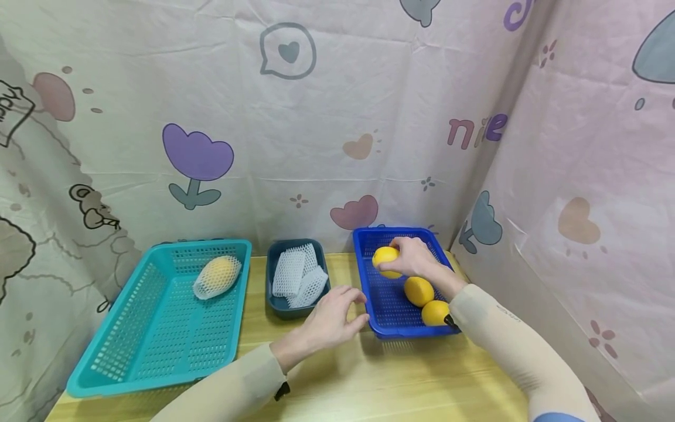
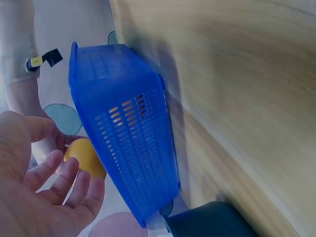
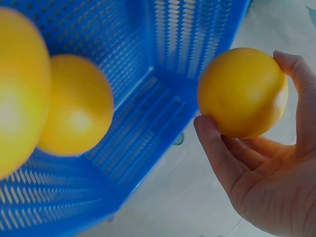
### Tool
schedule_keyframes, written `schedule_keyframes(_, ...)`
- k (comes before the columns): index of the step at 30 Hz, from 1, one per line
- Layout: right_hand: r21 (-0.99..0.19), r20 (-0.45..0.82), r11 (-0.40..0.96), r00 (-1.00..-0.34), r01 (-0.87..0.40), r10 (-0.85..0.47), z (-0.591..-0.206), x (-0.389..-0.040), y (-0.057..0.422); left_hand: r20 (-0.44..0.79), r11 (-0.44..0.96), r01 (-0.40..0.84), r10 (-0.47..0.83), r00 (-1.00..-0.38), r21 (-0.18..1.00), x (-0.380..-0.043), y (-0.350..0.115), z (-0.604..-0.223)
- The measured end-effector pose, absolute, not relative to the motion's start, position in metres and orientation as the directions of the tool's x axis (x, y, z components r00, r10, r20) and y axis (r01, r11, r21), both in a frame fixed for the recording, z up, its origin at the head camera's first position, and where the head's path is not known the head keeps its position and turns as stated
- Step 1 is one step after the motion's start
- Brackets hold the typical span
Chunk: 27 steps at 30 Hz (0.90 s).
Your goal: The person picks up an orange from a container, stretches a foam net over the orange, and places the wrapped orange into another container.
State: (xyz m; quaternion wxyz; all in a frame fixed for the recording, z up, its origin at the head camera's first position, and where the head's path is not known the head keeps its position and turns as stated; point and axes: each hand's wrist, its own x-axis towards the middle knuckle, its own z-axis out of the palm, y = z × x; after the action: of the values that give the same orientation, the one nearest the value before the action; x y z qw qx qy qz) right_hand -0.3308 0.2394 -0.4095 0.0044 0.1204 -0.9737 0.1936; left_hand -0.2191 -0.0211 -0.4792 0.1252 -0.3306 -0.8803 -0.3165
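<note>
My right hand point(image 1: 416, 256) grips a yellow-orange orange point(image 1: 386, 259) over the blue basket point(image 1: 413, 331), thumb and fingers spread around it. In the right wrist view, this orange point(image 3: 242, 93) shows a small speckled end mark. Two more oranges, one in the middle point(image 1: 419, 291) and one at the near right point(image 1: 435, 313), lie in that basket. My left hand point(image 1: 334, 316) holds nothing; its loosely bent fingers are close to the basket's left side. Left of it, white foam net sleeves point(image 1: 289, 274) fill a small dark green bin point(image 1: 287, 313).
A large teal basket point(image 1: 242, 310) stands at the left, holding one fruit in a white foam net point(image 1: 218, 275) toward its back right. The wooden table point(image 1: 395, 381) carries all the containers. Patterned curtains point(image 1: 295, 129) hang behind and to the right.
</note>
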Motion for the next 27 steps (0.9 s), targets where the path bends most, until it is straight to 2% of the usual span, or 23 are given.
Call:
schedule_keyframes(7,-0.447,0.111,0.851,-0.961,-0.276,-0.253,-0.408,-0.318,0.225,0.423,0.565,0.612,0.443,-0.791,0.553,-0.223,-0.029,-0.475)
schedule_keyframes(12,-0.508,0.15,0.804,-0.951,-0.31,-0.272,-0.41,-0.31,0.215,0.367,0.551,0.558,0.425,-0.828,0.621,-0.226,-0.036,-0.476)
schedule_keyframes(27,-0.713,0.236,0.591,-0.923,-0.377,-0.303,-0.43,-0.281,0.182,0.262,0.521,0.367,0.266,-0.928,0.771,-0.232,-0.065,-0.473)
